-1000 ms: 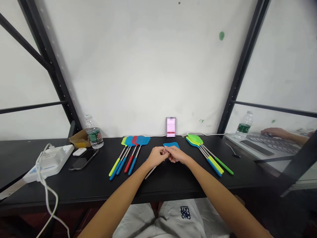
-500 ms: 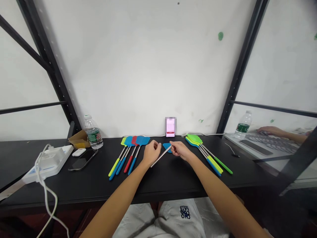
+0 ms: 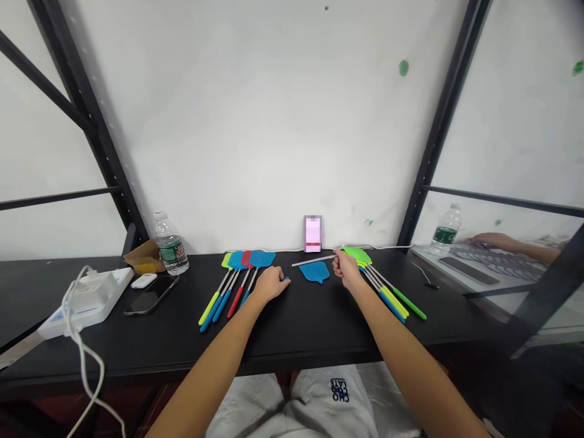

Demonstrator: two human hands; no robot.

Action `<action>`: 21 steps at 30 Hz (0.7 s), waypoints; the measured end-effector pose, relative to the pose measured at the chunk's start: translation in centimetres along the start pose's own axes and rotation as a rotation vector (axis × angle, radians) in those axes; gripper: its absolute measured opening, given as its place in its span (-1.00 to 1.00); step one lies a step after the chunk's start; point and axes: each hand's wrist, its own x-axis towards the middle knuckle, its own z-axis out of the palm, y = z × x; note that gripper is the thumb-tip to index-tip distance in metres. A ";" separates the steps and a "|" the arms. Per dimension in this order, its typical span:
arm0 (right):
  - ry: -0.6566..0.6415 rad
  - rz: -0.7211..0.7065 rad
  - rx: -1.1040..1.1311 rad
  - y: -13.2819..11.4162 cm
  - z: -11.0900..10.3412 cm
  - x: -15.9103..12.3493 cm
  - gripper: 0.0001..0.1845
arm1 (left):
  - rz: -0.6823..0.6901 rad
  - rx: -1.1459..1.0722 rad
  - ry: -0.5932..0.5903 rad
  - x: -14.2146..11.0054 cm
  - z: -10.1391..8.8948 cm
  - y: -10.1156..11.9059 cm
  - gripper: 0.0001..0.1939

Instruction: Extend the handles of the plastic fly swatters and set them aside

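Observation:
My right hand [image 3: 347, 268] is closed around one end of a thin metal rod [image 3: 312, 261], which points left above the table. Below the rod, a loose blue fly swatter head [image 3: 314, 271] lies flat with its short neck toward me. Closed low over the table, my left hand [image 3: 270, 283] has a small blue piece [image 3: 286, 278] showing by the thumb; most of that piece is hidden. Just left of this hand lies a row of several fly swatters [image 3: 236, 296] with yellow, blue and red handles. More fly swatters [image 3: 387, 298], green, yellow and blue, lie stacked right of my right hand.
A phone [image 3: 312, 233] leans on the wall at the back. Toward the left are a water bottle [image 3: 171, 245], a cardboard box [image 3: 145, 258], a dark phone [image 3: 152, 295], a white case [image 3: 144, 281] and a power strip [image 3: 86, 302]. A reflective panel [image 3: 511, 274] stands right.
My right hand has moved right with the rod, which now lies more level. The left hand has shifted slightly left and down. The blue swatter head is turned and more fully visible.

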 end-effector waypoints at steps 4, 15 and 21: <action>0.042 -0.017 -0.018 0.2 0.2 0.1 -0.60 | -0.009 -0.062 0.093 0.0 0.2 0.2 -0.85; 0.003 -0.035 -0.025 0.5 0.2 0.1 -0.60 | 0.138 -0.183 0.183 -0.2 0.3 0.7 -0.90; -0.011 -0.037 0.006 0.3 0.3 -0.3 -0.60 | 0.188 -0.222 0.167 -0.3 0.4 0.7 -0.92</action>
